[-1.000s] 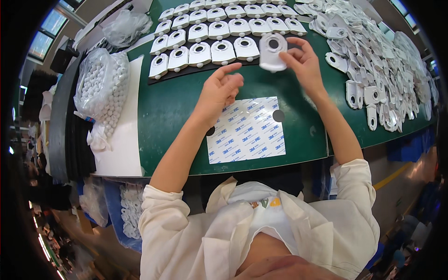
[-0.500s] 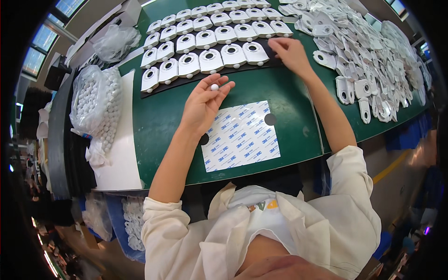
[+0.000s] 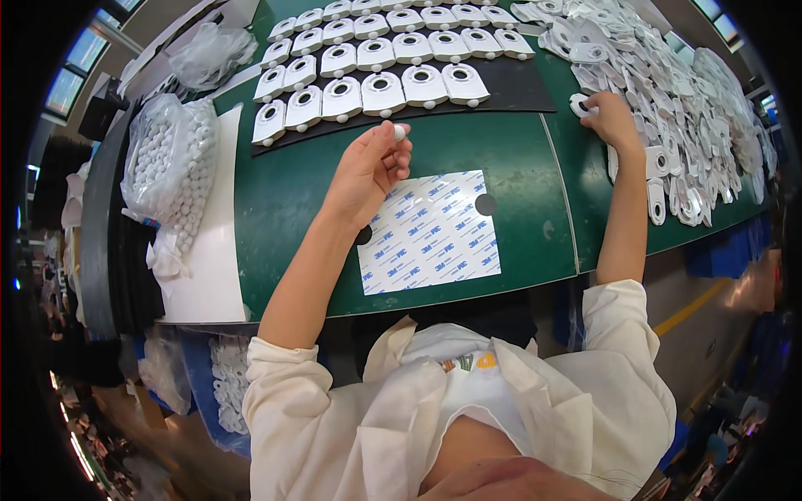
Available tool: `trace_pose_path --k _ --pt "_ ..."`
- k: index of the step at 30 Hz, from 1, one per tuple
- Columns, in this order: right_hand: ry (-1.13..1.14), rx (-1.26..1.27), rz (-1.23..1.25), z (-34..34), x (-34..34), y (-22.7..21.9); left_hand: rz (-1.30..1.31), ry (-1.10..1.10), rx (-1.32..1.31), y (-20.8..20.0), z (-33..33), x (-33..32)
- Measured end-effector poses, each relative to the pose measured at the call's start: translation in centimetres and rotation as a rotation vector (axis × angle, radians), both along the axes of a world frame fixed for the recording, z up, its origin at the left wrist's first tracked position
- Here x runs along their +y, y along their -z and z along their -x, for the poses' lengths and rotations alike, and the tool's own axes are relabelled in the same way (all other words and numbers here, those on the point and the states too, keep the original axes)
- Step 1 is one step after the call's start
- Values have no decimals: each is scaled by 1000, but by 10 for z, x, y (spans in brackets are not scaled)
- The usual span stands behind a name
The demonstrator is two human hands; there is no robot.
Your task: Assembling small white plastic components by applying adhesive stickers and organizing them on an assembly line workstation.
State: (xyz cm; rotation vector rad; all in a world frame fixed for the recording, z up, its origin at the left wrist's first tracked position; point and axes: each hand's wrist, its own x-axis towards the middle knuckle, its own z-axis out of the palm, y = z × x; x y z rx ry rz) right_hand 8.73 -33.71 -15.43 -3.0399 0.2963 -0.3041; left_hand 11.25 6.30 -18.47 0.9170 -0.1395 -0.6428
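Item: one pale sheet with blue print (image 3: 428, 238), flat on the green desk (image 3: 510, 167), nearest you.

Item: one clear bag of white balls (image 3: 159, 154), to your left, on a white board (image 3: 221, 250).

Item: your left hand (image 3: 368, 167), above the sheet's far left corner; fingers pinched shut on one white ball (image 3: 399, 132). Best held lightly at the tips, so that it neither slips nor rolls away.

Item: your right hand (image 3: 614, 121), reaching to the near left edge of the heap of white plates (image 3: 677, 159); fingers bent, nearly closed, at one white plate (image 3: 576, 103). Whether they grip it you cannot tell. A pinch on its rim, lifted clear of its neighbours, should serve best.

Item: rows of white plates (image 3: 382, 90), farthest, on a black board (image 3: 522, 88), balls at the near ends of many.
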Motion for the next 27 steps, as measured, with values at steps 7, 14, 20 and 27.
trace_pose_path --k 7,14,20,27 --pt "74 -141 116 -2 20 -12 38 -77 -14 -4 0 -5" --pt "-317 -439 -1071 12 105 -2 20 -108 -38 -2 -1 -3" --pt "-568 103 -1461 42 191 23 63 -114 4 0 -3 -2" --pt "-572 170 -1317 50 197 33 82 -95 -11 4 -5 -1"
